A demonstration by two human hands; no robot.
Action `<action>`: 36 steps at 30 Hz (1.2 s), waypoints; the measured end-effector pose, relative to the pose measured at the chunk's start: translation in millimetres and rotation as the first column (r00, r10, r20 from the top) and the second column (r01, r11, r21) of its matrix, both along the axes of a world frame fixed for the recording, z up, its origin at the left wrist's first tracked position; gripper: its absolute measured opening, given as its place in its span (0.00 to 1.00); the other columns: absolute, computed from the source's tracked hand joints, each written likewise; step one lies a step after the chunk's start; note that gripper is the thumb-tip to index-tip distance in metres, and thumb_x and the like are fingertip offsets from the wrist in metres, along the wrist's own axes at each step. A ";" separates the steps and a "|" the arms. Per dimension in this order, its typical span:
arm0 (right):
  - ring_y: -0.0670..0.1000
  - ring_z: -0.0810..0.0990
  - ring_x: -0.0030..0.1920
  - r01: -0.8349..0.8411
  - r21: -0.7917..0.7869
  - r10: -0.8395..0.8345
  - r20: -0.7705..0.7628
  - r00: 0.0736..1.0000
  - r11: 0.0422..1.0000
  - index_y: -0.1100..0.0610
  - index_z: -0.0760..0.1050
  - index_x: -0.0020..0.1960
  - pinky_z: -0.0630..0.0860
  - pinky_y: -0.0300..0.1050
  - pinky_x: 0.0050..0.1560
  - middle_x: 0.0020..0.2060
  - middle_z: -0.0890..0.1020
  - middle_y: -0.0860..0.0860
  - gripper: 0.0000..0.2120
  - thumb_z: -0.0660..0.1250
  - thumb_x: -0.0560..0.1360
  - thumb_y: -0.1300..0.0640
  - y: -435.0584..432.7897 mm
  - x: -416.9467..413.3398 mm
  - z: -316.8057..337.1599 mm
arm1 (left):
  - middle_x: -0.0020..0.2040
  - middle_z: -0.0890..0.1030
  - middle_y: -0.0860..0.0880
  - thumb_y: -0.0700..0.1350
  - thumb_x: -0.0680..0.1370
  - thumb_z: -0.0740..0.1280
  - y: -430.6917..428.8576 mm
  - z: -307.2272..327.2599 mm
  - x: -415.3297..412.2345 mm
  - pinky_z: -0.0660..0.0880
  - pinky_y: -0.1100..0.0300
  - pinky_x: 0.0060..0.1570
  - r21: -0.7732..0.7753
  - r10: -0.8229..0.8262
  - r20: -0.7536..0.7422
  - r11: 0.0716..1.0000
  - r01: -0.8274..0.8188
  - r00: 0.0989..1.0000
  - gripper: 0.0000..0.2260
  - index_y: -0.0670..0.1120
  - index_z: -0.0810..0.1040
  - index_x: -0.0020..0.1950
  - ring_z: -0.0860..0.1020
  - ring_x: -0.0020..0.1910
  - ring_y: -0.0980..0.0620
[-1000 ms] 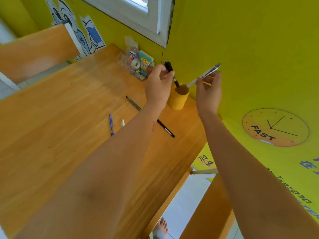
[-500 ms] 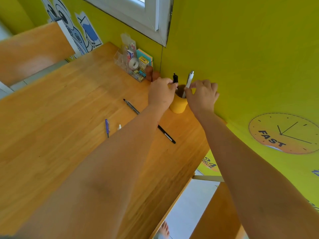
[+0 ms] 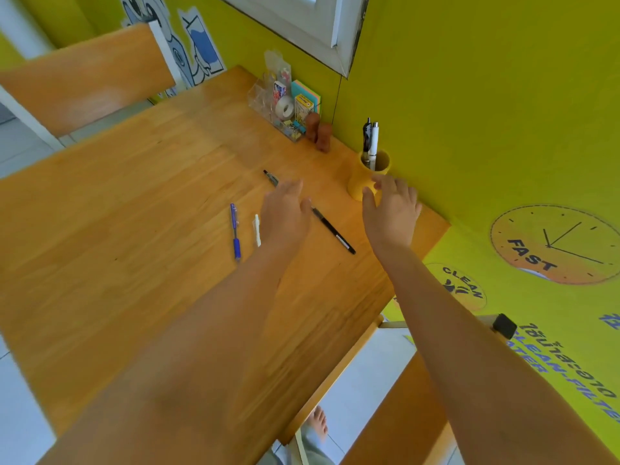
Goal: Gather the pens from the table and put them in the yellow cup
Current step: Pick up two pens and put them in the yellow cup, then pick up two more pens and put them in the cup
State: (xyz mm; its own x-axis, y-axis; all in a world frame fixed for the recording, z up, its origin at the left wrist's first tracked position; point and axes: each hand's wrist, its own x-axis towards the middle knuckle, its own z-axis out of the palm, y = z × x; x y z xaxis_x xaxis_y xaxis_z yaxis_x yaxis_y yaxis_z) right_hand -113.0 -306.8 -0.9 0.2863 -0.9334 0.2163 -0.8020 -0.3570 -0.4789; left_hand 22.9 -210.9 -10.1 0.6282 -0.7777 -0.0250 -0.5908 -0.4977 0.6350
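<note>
— Yellow cup [image 3: 364, 182], where does it stand?
— At two o'clock on the wooden table [image 3: 134, 229], against the green wall, with a black pen [image 3: 366, 137] and a white pen [image 3: 373, 142] upright in it.
— And the hands?
— Both empty, fingers spread. The right hand [image 3: 391, 213] hangs just in front of the cup, at its five o'clock. The left hand [image 3: 285, 216] hovers over a long black pen [image 3: 333, 231], hiding its middle.
— What lies loose?
— A blue pen [image 3: 235, 231] and a small white pen [image 3: 257, 229] at the left hand's nine o'clock, and a dark pen [image 3: 271, 177] at its eleven.
</note>
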 end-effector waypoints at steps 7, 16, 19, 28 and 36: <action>0.56 0.77 0.58 -0.229 0.142 0.237 -0.036 0.971 0.963 0.54 0.74 0.65 0.75 0.53 0.55 0.57 0.79 0.53 0.15 0.62 0.80 0.52 70.9 26.9 -19.2 | 0.70 0.73 0.45 0.44 0.81 0.59 88.2 -19.6 17.3 0.66 0.52 0.69 0.099 0.142 0.175 0.982 -0.161 0.974 0.15 0.44 0.73 0.68 0.67 0.70 0.45; 0.54 0.78 0.54 -0.334 0.293 0.411 -0.260 0.874 0.896 0.54 0.70 0.64 0.76 0.48 0.52 0.57 0.78 0.52 0.17 0.61 0.79 0.46 116.5 80.6 -35.3 | 0.71 0.72 0.44 0.46 0.81 0.63 116.3 -32.9 40.6 0.63 0.52 0.71 0.151 0.236 0.245 0.949 -0.277 0.940 0.16 0.42 0.74 0.66 0.66 0.72 0.45; 0.54 0.78 0.52 -0.347 0.271 0.429 -0.363 0.827 0.898 0.55 0.71 0.59 0.73 0.49 0.51 0.54 0.78 0.53 0.17 0.59 0.79 0.44 121.5 89.4 -43.0 | 0.70 0.72 0.45 0.48 0.80 0.64 113.0 -37.0 44.0 0.64 0.52 0.72 0.174 0.242 0.251 0.941 -0.289 0.937 0.16 0.43 0.74 0.66 0.66 0.72 0.45; 0.53 0.78 0.49 -0.359 0.215 0.418 -0.433 0.799 0.908 0.57 0.74 0.57 0.70 0.49 0.52 0.50 0.80 0.52 0.14 0.58 0.79 0.49 106.8 87.9 -41.4 | 0.59 0.74 0.44 0.55 0.78 0.65 90.8 -38.8 44.3 0.68 0.52 0.62 0.256 0.252 0.340 0.902 -0.347 0.906 0.17 0.44 0.75 0.60 0.70 0.62 0.44; 0.54 0.79 0.52 -0.313 0.280 0.409 -0.416 0.812 0.907 0.57 0.72 0.60 0.70 0.48 0.50 0.54 0.79 0.53 0.14 0.62 0.77 0.50 106.5 104.8 -43.9 | 0.62 0.74 0.43 0.51 0.80 0.63 80.0 -38.7 46.8 0.67 0.51 0.61 0.311 0.275 0.323 0.873 -0.376 0.905 0.16 0.42 0.73 0.62 0.69 0.63 0.43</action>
State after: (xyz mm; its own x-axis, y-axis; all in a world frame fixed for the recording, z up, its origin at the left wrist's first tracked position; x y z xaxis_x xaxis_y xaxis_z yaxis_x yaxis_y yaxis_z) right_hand -8.2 -200.3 -44.8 0.6313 -0.7510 -0.1933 -0.7753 -0.6053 -0.1804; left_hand 69.7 -130.8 -48.7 0.8664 -0.4957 -0.0610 -0.4723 -0.8529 0.2222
